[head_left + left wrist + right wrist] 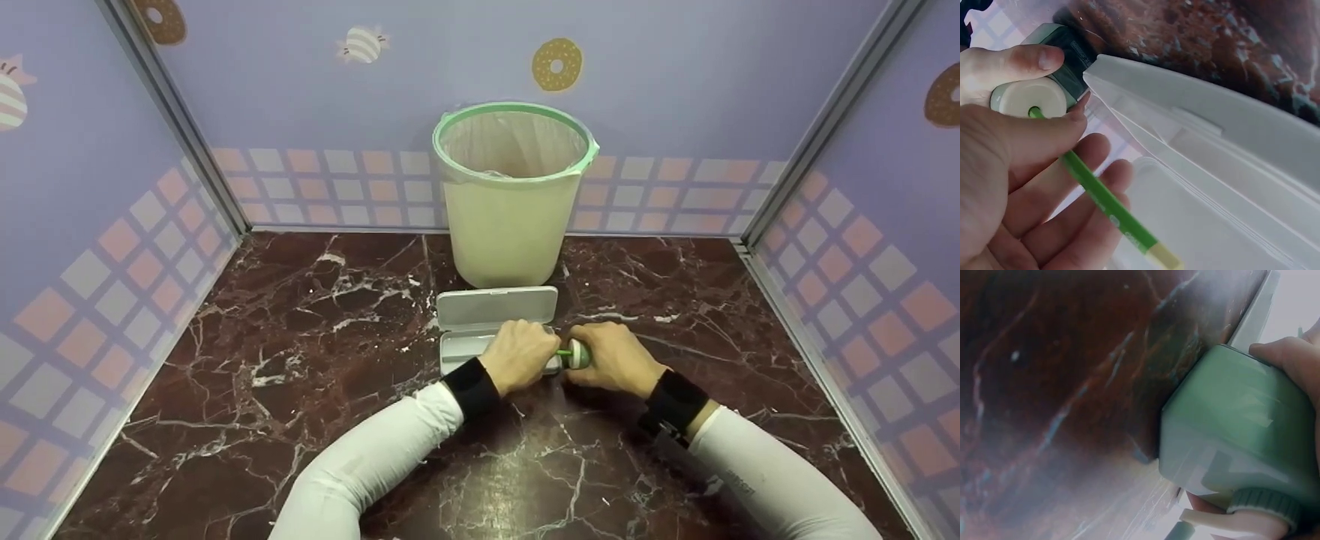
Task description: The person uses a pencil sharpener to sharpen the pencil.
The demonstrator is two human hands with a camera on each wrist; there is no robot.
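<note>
My left hand [521, 354] pinches a green pencil [1103, 197] between thumb and fingers. One end of the pencil sits in the round hole of a green-and-cream crank pencil sharpener [1235, 422]; its pale blunt end points away toward the lower right of the left wrist view. My right hand [616, 358] grips the sharpener's body, thumb on its dark side. In the right wrist view, the crank [1224, 523] shows below the body. Directly behind my left hand lies an opened white pencil case [496, 309], its lid raised and its tray partly hidden by that hand.
A pale green bin [510, 225] with a plastic liner stands behind the pencil case, near the back wall. The dark red marbled tabletop [330, 315] carries small white specks left of the case. Patterned panels [300, 82] enclose the back and both sides.
</note>
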